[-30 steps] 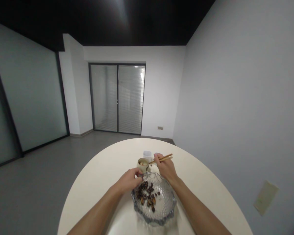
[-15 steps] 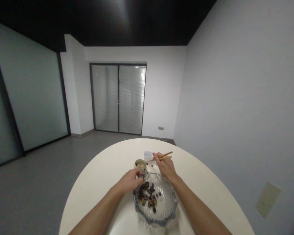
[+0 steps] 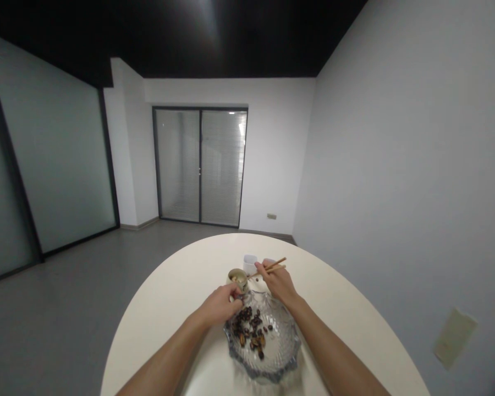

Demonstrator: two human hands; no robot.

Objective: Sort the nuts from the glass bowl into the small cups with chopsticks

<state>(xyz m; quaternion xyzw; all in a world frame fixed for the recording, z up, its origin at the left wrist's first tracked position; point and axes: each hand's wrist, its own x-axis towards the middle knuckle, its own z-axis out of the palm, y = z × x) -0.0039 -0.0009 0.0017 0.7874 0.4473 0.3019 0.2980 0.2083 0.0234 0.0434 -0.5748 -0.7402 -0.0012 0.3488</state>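
A pair of wooden chopsticks is gripped in my right hand, their tips pointing left toward the rim of a small olive-coloured cup with pale pieces inside. My left hand is closed beside that cup and the left rim of a scalloped glass bowl. Its fingers are curled, and whatever lies between them is hidden. Dark, glossy beans or dried fruits and some brownish pieces lie in the bowl, mostly toward its left side. A small dark bean rests on the table beneath the chopsticks.
A white cup stands behind the olive one, and another white rim shows partly behind my right hand. Everything stands on a round cream table. A plain wall rises at the right.
The chopsticks and my right hand have shifted slightly left and down, bringing the tips near the olive cup's rim. My left hand stays in place.
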